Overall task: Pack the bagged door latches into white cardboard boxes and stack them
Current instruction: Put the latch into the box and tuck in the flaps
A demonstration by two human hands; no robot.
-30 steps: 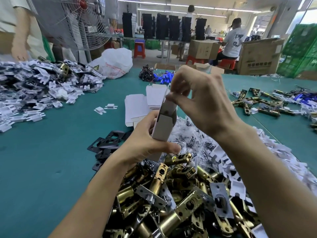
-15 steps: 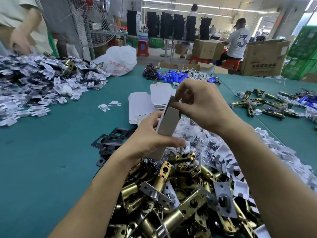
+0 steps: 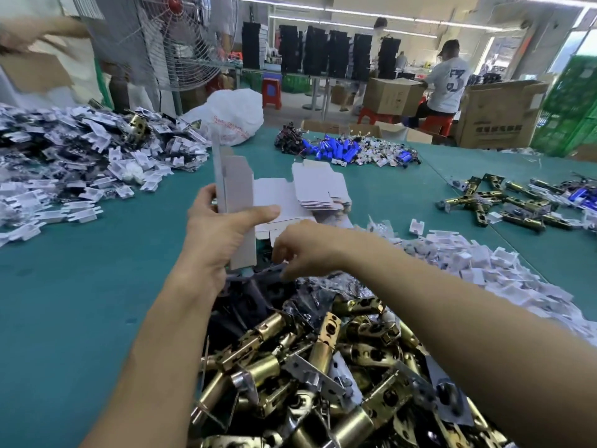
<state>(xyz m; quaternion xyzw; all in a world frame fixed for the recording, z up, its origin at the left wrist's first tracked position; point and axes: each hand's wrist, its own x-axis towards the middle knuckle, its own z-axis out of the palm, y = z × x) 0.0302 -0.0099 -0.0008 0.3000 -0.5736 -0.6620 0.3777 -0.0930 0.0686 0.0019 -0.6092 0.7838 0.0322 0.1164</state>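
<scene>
My left hand (image 3: pixel 213 234) grips a narrow white cardboard box (image 3: pixel 237 195), held upright with its top flap standing open. Just right of the box's lower end, my right hand (image 3: pixel 300 250) reaches down with curled fingers onto dark plates and bagged parts (image 3: pixel 268 286); whether it holds one I cannot tell. A heap of brass door latches (image 3: pixel 323 367) in clear bags lies in front of me. Flat unfolded white boxes (image 3: pixel 318 189) are stacked on the green table (image 3: pixel 80 302) behind my hands.
Piles of small white bagged parts lie at the left (image 3: pixel 80 166) and right (image 3: pixel 484 266). More latches (image 3: pixel 497 202) lie at the far right, blue cylinders (image 3: pixel 339 147) at the back. A white plastic bag (image 3: pixel 232 118), a fan (image 3: pixel 181 37) and another person's arm (image 3: pixel 35 33) are at the far left.
My right hand left the box's top and dropped to the dark parts beside its lower end. My left hand raised the box more upright, its top flap now open.
</scene>
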